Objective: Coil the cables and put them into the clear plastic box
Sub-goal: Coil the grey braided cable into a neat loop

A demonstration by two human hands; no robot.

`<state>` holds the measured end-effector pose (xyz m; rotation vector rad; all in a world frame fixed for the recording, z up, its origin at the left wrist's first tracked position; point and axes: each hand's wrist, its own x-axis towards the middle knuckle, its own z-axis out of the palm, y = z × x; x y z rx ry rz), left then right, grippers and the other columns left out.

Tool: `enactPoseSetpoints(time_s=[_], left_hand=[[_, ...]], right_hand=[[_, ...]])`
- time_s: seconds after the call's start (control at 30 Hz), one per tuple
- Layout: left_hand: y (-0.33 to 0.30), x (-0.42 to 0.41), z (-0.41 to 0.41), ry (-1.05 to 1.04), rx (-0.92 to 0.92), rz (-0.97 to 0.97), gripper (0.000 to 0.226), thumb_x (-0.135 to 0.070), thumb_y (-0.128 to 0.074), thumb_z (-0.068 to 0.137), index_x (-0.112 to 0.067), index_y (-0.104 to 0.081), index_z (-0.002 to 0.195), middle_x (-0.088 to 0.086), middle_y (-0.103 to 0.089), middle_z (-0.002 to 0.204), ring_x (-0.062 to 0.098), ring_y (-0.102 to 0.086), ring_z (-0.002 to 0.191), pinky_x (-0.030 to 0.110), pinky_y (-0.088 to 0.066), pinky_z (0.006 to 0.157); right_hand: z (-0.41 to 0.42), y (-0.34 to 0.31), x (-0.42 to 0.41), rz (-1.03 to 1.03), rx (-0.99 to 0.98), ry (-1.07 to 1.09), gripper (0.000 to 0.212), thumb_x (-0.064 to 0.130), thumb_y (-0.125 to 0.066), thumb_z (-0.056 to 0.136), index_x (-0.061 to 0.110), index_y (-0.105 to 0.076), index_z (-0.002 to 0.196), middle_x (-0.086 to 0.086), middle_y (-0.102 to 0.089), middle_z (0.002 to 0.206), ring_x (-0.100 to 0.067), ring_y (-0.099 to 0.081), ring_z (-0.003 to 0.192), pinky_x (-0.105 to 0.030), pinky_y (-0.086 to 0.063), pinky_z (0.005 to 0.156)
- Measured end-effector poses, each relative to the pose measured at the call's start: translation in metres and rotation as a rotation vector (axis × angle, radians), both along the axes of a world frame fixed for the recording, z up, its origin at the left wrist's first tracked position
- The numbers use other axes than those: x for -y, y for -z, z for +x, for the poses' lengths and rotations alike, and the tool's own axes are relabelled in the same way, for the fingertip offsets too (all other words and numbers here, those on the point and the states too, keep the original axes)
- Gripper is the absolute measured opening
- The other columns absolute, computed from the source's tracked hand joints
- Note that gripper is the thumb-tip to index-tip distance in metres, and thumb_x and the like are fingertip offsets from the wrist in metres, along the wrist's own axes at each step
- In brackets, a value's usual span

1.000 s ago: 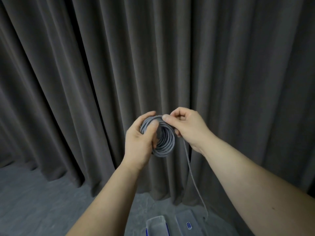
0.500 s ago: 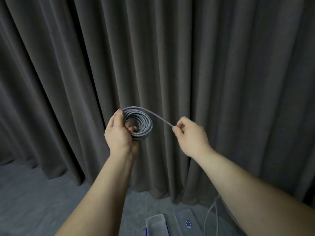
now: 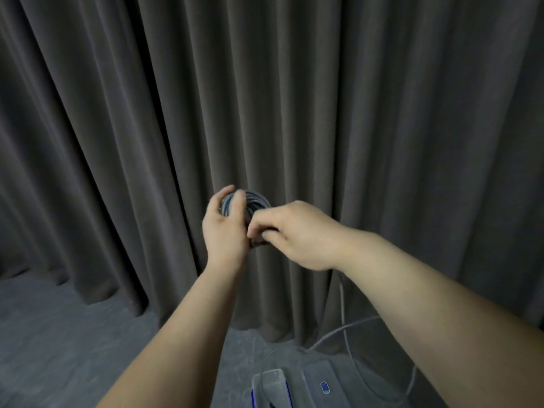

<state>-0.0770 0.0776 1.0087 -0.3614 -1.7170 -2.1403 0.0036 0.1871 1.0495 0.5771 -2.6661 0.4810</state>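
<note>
Both hands raised in front of a dark grey curtain, meeting at a coil of grey braided cable.

Left hand: fingers and thumb curled round the coil's left side, thumb lying across the front of the loops. The coil sits above and to the right of the palm, its top arc showing clear of the fingers.

Right hand: fingers bent, tips pinched together at the coil's lower right edge, apparently on the cable there; motion blur hides the exact contact. The lower part of the coil is covered by this hand.

Loose cable tail hangs below the right forearm and loops down toward the floor.

Clear plastic box stands on the floor at the bottom edge, well below the hands, with its lid lying just beside it on the right. The tail's loop curves near the lid.
</note>
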Motion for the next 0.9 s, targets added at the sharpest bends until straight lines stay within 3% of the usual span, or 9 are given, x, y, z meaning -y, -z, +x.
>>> enactPoseSetpoints(time_s=[0.13, 0.23, 0.37, 0.47, 0.57, 0.63, 0.73, 0.8, 0.9], left_hand=[[0.004, -0.006, 0.005, 0.161, 0.072, 0.001, 0.026, -0.032, -0.047, 0.101, -0.02, -0.067, 0.112, 0.002, -0.071, 0.11, 0.015, -0.066, 0.105, 0.039, -0.049, 0.101], [0.008, -0.013, 0.015, 0.309, 0.124, 0.102, 0.032, -0.032, -0.041, 0.103, -0.016, -0.068, 0.107, 0.006, -0.072, 0.09, 0.02, -0.065, 0.078, 0.036, -0.053, 0.081], [0.014, -0.019, 0.021, 0.383, 0.074, 0.076, 0.03, -0.043, -0.05, 0.096, -0.019, -0.069, 0.101, 0.016, -0.059, 0.074, 0.016, -0.048, 0.054, 0.03, -0.04, 0.056], [0.014, -0.018, 0.021, 0.371, 0.046, 0.092, 0.029, -0.044, -0.059, 0.088, -0.019, -0.071, 0.096, 0.017, -0.063, 0.08, 0.025, -0.048, 0.066, 0.029, -0.041, 0.056], [0.015, -0.015, 0.017, 0.344, 0.031, 0.066, 0.021, -0.03, -0.055, 0.097, -0.015, -0.07, 0.095, 0.011, -0.061, 0.078, 0.021, -0.044, 0.06, 0.023, -0.039, 0.05], [0.016, -0.015, 0.017, 0.352, 0.017, 0.038, 0.022, -0.026, -0.053, 0.098, -0.015, -0.071, 0.093, 0.008, -0.06, 0.074, 0.013, -0.041, 0.051, 0.021, -0.037, 0.046], [0.014, -0.014, 0.019, 0.385, 0.02, 0.04, 0.024, -0.025, -0.052, 0.099, -0.016, -0.072, 0.09, 0.004, -0.057, 0.067, 0.01, -0.037, 0.045, 0.02, -0.033, 0.043], [0.012, -0.013, 0.02, 0.414, 0.008, 0.049, 0.023, -0.027, -0.054, 0.097, -0.016, -0.072, 0.09, 0.002, -0.057, 0.063, 0.009, -0.035, 0.041, 0.019, -0.032, 0.041], [0.008, -0.012, 0.02, 0.469, -0.022, 0.083, 0.022, -0.036, -0.062, 0.09, -0.019, -0.075, 0.085, 0.003, -0.054, 0.059, 0.009, -0.032, 0.038, 0.022, -0.029, 0.041]], right_hand=[[-0.009, 0.01, -0.005, -0.23, -0.171, 0.025, 0.009, 0.016, -0.068, 0.084, 0.018, -0.061, 0.089, 0.011, -0.062, 0.083, -0.007, -0.057, 0.077, -0.021, -0.043, 0.072], [-0.015, 0.017, -0.009, -0.445, -0.234, 0.169, 0.031, 0.028, -0.082, 0.068, 0.02, -0.052, 0.071, 0.013, -0.052, 0.063, -0.003, -0.05, 0.059, -0.018, -0.039, 0.058], [-0.018, 0.014, -0.014, -0.579, -0.085, 0.341, 0.035, 0.031, -0.083, 0.063, 0.018, -0.05, 0.06, 0.01, -0.047, 0.046, -0.004, -0.04, 0.045, -0.021, -0.034, 0.05], [-0.012, 0.008, -0.023, -0.687, 0.177, 0.115, 0.016, 0.01, -0.073, 0.079, 0.017, -0.061, 0.069, 0.009, -0.054, 0.051, -0.002, -0.046, 0.047, -0.019, -0.038, 0.05], [-0.004, 0.003, -0.036, -0.883, 0.361, -0.035, 0.018, -0.009, -0.059, 0.084, 0.009, -0.062, 0.084, -0.007, -0.058, 0.065, -0.005, -0.05, 0.047, -0.016, -0.04, 0.045], [-0.004, 0.0, -0.041, -0.842, 0.276, 0.005, 0.02, -0.008, -0.062, 0.083, 0.011, -0.06, 0.08, -0.009, -0.059, 0.067, -0.004, -0.05, 0.047, -0.016, -0.04, 0.046], [-0.013, 0.001, -0.045, -0.675, -0.013, 0.207, 0.02, 0.013, -0.078, 0.074, 0.019, -0.061, 0.066, 0.003, -0.057, 0.059, -0.005, -0.049, 0.052, -0.021, -0.041, 0.053], [-0.016, 0.006, -0.046, -0.739, -0.102, 0.259, 0.025, 0.022, -0.084, 0.069, 0.017, -0.06, 0.063, 0.004, -0.055, 0.056, -0.006, -0.046, 0.052, -0.02, -0.038, 0.053], [-0.017, 0.013, -0.045, -0.984, -0.09, 0.14, 0.018, 0.011, -0.078, 0.076, 0.012, -0.063, 0.067, 0.003, -0.056, 0.057, -0.003, -0.046, 0.05, -0.016, -0.038, 0.051]])
